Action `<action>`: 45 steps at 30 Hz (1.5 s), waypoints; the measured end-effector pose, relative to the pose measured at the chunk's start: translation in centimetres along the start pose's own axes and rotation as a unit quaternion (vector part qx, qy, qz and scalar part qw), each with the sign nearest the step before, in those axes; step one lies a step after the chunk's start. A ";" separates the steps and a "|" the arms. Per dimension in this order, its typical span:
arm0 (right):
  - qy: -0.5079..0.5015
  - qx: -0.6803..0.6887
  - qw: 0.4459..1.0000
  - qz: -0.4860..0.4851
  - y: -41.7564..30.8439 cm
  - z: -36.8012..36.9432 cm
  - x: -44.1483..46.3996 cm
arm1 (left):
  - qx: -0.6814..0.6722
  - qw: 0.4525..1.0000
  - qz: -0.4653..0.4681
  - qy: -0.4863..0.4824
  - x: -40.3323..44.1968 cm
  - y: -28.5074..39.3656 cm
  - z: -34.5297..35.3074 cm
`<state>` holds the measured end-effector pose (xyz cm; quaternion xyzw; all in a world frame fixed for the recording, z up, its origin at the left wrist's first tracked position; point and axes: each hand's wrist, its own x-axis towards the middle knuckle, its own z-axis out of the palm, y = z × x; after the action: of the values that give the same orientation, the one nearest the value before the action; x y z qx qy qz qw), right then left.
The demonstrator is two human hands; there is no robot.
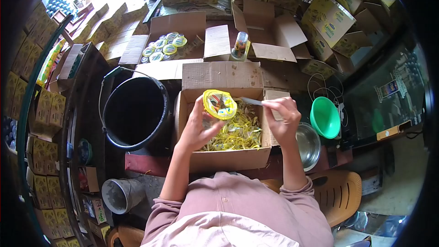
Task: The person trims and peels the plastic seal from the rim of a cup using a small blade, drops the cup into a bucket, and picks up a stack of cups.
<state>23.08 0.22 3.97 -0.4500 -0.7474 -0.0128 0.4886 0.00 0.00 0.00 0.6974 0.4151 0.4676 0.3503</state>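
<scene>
My left hand (199, 127) is closed around a small plastic cup (219, 104) with a yellow printed rim, its round face tilted toward me. Pinched in my right hand (282, 115) is a knife (250, 101), its thin blade pointing left toward the cup with a small gap between them. Both hands are above an open cardboard box (228, 159) holding a heap of yellow and clear plastic strips (238, 133). What the cup contains is hard to make out.
Left of the box stands a black bucket (120, 132). A green bowl (325, 117) and a steel bowl (311, 151) are at right. Behind, another carton (178, 20) holds several yellow-rimmed cups (164, 45), beside a jar (239, 45). Stacked cartons (329, 18) surround the table.
</scene>
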 end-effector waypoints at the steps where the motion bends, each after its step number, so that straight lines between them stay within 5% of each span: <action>1: -0.012 -0.024 0.998 -0.051 -0.4 0.0 0.5 | 0.009 1.000 0.006 0.002 -0.2 0.7 0.4; 6: -0.090 -0.112 0.971 -0.191 -1.4 -0.3 2.4 | -0.009 0.998 -0.041 0.036 -0.5 2.3 1.1; 13: -0.095 -0.103 0.958 -0.251 -1.3 0.9 2.7 | 0.093 0.994 0.048 0.006 -0.7 3.3 -1.0; 31: -0.118 -0.020 0.947 -0.297 -1.1 1.3 3.1 | -0.049 0.998 0.022 -0.015 -1.0 1.7 0.2; 45: -0.106 0.015 0.956 -0.275 -0.3 1.5 3.1 | -0.201 0.962 -0.044 -0.177 0.1 1.2 -0.5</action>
<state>21.40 2.77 5.59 -0.2188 -0.8899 -0.0876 0.3906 -0.12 -0.34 1.21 0.6654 0.2735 0.3947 0.5715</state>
